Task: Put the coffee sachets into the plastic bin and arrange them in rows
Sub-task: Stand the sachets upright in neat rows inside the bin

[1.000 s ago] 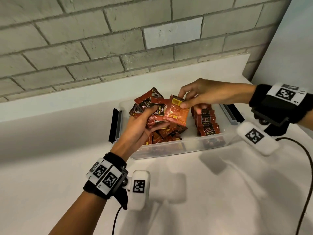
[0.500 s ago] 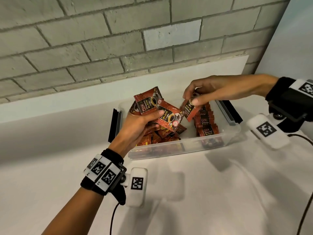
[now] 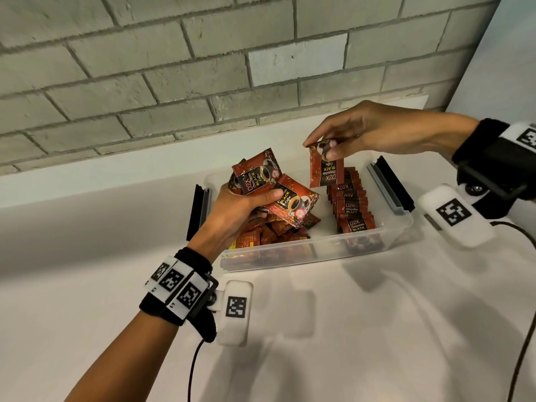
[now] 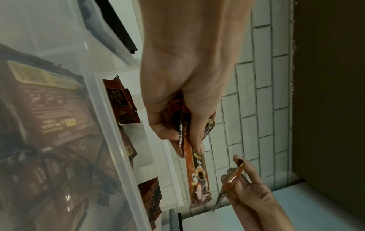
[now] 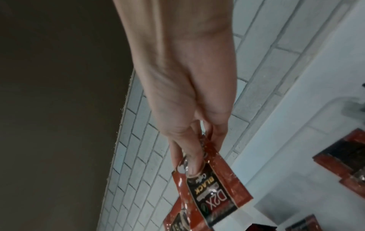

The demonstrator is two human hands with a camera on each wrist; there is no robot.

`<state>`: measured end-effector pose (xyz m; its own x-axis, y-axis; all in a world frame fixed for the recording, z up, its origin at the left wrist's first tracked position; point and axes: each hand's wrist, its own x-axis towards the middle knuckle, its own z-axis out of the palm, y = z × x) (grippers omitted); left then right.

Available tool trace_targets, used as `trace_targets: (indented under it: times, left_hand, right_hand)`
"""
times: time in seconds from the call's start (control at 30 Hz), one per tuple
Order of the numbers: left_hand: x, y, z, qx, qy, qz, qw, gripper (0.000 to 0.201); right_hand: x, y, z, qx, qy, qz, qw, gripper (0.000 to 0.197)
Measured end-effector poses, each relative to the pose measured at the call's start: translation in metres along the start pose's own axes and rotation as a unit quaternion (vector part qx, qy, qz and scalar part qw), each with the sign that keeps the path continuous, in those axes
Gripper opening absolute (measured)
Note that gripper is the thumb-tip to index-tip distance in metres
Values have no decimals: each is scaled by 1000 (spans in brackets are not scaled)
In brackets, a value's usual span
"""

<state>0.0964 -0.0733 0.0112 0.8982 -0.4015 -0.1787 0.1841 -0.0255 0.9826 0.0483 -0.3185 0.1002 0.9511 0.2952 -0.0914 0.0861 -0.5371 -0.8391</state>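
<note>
A clear plastic bin (image 3: 400, 227) stands on the white counter. Inside it, a loose heap of red coffee sachets (image 3: 278, 236) lies on the left and a neat row of upright sachets (image 3: 352, 210) stands on the right. My left hand (image 3: 240, 207) grips a bunch of sachets (image 3: 261, 175) above the heap; the bunch (image 4: 197, 176) shows edge-on in the left wrist view. My right hand (image 3: 362, 134) pinches a single sachet (image 3: 326, 169) by its top edge, hanging above the far end of the row. In the right wrist view the sachet (image 5: 215, 195) hangs from thumb and fingers.
Black and grey latch handles (image 3: 391, 184) stick out at both ends of the bin. A grey brick wall (image 3: 203, 68) rises behind the counter and a pale panel (image 3: 507, 68) stands at the right. A black cable (image 3: 522, 329) trails over the counter at the right.
My right hand has pulled one sachet out of the bunch in my left hand and carried it right and up, over the row. The left hand keeps hold of the rest.
</note>
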Motion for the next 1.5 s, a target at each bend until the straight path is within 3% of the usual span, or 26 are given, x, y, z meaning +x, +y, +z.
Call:
trace_targets:
  times: [0.17,0.37,0.43,0.53,0.63,0.7,0.8,0.9,1.0,1.13,1.3,1.4,1.5]
  left_hand:
    - [0,1,7,5,-25,-5,1000,31]
    - [-2,0,7,11,-30,-10,999,42]
    - [-2,-1,5,10,-28,-11,999,37]
    - [-1,-3,5,5,-18,-17,1000,32]
    - [0,-7,9,-28,16,-17,999,35]
    - [0,-10,15,-39,34,-11,999,32]
    - [0,-12,23,-44,45,-5,998,23]
    - [1,-12,25,-49,50,-5,998,25]
    - [2,-13,22,-51,43,-9,998,37]
    - [-1,-9,25,-44,-10,-9,999,25]
    - [0,1,16,-115,-11,-54,992,16]
    - [2,1,7,-72,-14,-38,997,18]
    - [4,3,5,-17,-34,-22,999,33]
  right_hand:
    - [14,-4,19,-31,-97,46,994,38]
    - [26,4,31,-52,-89,92,990,37]
    - [25,6,32,-53,-72,100,991,35]
    - [21,7,31,-18,8,112,993,34]
    - [17,13,35,146,77,149,975,35]
    - [15,19,42,194,105,172,960,37]
    - [15,26,52,153,126,198,960,30]
    - [14,26,59,15,102,224,969,29]
    - [13,25,56,-84,59,206,973,46]
    - [16,19,52,53,-39,195,979,57]
    - [16,18,36,46,-52,197,978,36]
    - [14,13,22,146,-16,175,973,20]
    - [13,6,18,76,-21,128,989,17]
